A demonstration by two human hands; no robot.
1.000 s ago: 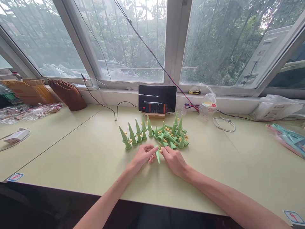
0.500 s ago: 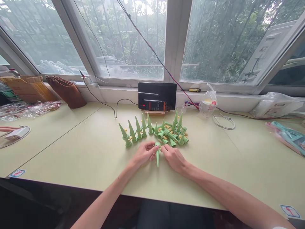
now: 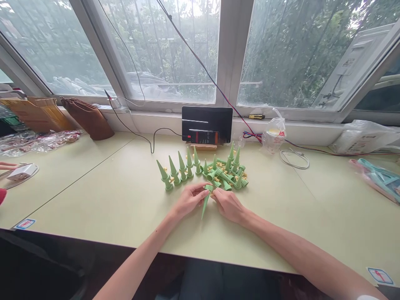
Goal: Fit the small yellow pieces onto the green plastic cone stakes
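My left hand [image 3: 191,200] grips a green plastic watering spike [image 3: 205,205] by its wide collar, with the tip pointing down toward me. Close against the collar's right side, my right hand [image 3: 228,203] has its fingers pinched on a small yellowish piece [image 3: 213,193], mostly covered by the fingertips. Beyond my hands lies a heap of loose green spikes and yellowish bits [image 3: 226,177], several of them upright. To its left, a slanting row of green spikes [image 3: 175,171] stands point up, stacked one on another, with yellowish pieces on their sides.
Behind the spikes, a black tablet [image 3: 206,118] and a phone [image 3: 204,137] lean on a stand. A plastic-wrapped cup [image 3: 274,135] and a coiled white cable [image 3: 294,159] are to the right. A brown pouch [image 3: 90,121] and a white charger [image 3: 22,172] sit left.
The spike in my left hand has tilted, its tip swinging left. My right hand stays pinched beside its collar. Something red has come in at the left edge.
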